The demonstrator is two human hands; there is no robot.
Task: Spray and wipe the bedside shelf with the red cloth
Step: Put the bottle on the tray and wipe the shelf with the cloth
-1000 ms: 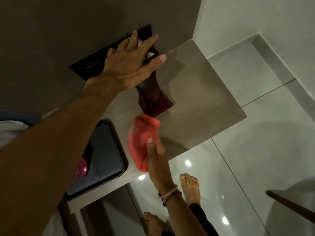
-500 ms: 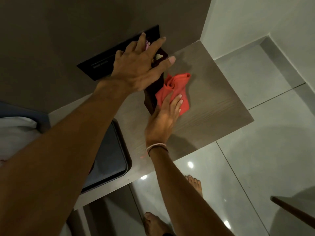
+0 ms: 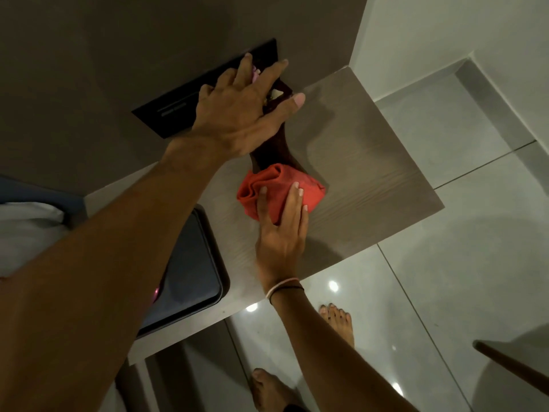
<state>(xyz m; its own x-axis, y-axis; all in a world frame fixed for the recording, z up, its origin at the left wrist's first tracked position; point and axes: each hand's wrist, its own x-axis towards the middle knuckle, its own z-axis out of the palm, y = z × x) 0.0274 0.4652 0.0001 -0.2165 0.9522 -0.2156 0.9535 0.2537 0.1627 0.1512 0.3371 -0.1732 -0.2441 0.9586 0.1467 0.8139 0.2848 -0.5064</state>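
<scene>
The wooden bedside shelf [image 3: 371, 162] juts out from the brown wall. On it stands a dark red vase [image 3: 277, 150] with a wide base. My left hand [image 3: 237, 108] covers its top, fingers spread over it, holding it. The crumpled red cloth [image 3: 279, 185] lies on the shelf right in front of the vase's base. My right hand [image 3: 282, 233] presses flat on the cloth's near part, fingers extended over it. No spray bottle is visible.
A dark tray [image 3: 190, 272] sits on the shelf's left part, partly under my left forearm. A black panel [image 3: 166, 111] is set in the wall behind the vase. Glossy tiled floor [image 3: 445, 292] lies below, with my bare feet [image 3: 338, 322] on it.
The cloth went from the shelf's front edge up beside the vase, then came back toward me to the vase's base under my right hand. My left hand stayed on the vase top.
</scene>
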